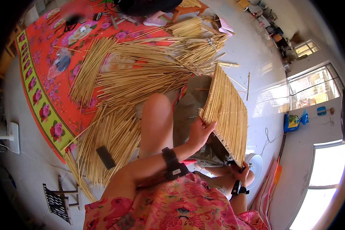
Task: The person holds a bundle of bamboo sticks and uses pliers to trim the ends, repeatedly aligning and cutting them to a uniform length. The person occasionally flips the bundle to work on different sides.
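A stiff panel (228, 115) of straw-coloured stalks, laid side by side and joined together, stands tilted over my lap. My left hand (199, 135) grips its left edge, thumb pressed on the upper face and the other fingers partly hidden underneath. At the panel's lower corner my right hand (240, 172) is closed around the edge. Something small and dark shows by those fingers, too hidden to name. A dark grey-green cloth (193, 101) covers my lap beneath the panel. Each wrist wears a black strap with a small device.
Loose stalks (142, 82) lie in heaps on a red floral sheet (38, 76) to the left and ahead. A dark flat block (105, 157) rests on the nearest heap. Another person's shoe (155, 21) shows at the far side. A low stool (61, 199) stands lower left, a whitish bucket (254, 168) lower right.
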`<state>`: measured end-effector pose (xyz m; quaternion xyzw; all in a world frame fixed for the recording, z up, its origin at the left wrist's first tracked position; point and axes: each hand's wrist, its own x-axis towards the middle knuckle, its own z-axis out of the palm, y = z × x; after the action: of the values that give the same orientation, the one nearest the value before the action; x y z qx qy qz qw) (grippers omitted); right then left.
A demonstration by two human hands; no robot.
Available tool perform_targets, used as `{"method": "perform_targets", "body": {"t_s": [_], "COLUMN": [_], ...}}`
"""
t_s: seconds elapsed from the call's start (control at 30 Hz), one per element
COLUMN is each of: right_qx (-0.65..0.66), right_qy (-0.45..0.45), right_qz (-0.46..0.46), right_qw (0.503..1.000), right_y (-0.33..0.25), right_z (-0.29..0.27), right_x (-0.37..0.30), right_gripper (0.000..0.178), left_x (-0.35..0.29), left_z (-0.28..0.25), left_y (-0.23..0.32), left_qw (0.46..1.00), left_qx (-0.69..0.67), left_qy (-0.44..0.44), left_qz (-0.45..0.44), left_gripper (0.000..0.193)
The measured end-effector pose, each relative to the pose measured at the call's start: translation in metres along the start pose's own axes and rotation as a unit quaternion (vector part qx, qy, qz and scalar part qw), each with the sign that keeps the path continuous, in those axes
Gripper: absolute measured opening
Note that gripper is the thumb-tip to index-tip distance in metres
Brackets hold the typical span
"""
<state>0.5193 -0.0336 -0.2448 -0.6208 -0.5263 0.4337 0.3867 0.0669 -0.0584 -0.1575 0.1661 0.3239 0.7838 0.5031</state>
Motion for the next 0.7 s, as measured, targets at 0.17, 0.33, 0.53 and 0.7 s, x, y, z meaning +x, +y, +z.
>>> {"method": "perform_targets", "body": {"t_s": [0.17,0.33,0.53,0.7], "right_qx": [-0.116,-0.226,0.450,0.414], "right_qy": [-0.017,0.033,0.072,0.052], "right_qz": [-0.088,-0.140,0.255,0.221], "right_qw": [0.989,0.963,0.853,0.882], "right_y": [-0.010,0.014,-0.117,-0.117], "right_z": [0.010,-0.019,0.064,0.063], "right_x": [-0.012,-0.027,-0.041,-0.047], "right_gripper": [0.027,0.043,0.029,0.032], "left_x": [0.000,0.001,0.007,0.010], "left_z": [0.007,-0.007,-0.040,-0.062], "left_y": [0.004,-0.008,-0.013,-0.019], "left_qw": [0.999,0.997,0.991,0.981], "left_qx": [0.016,0.023,-0.056,-0.080], "left_qy": [0.016,-0.022,0.072,0.065], "left_qz": [0.025,-0.072,-0.095,-0.165], "left_gripper": [0.041,0.038,0.031,0.020]}}
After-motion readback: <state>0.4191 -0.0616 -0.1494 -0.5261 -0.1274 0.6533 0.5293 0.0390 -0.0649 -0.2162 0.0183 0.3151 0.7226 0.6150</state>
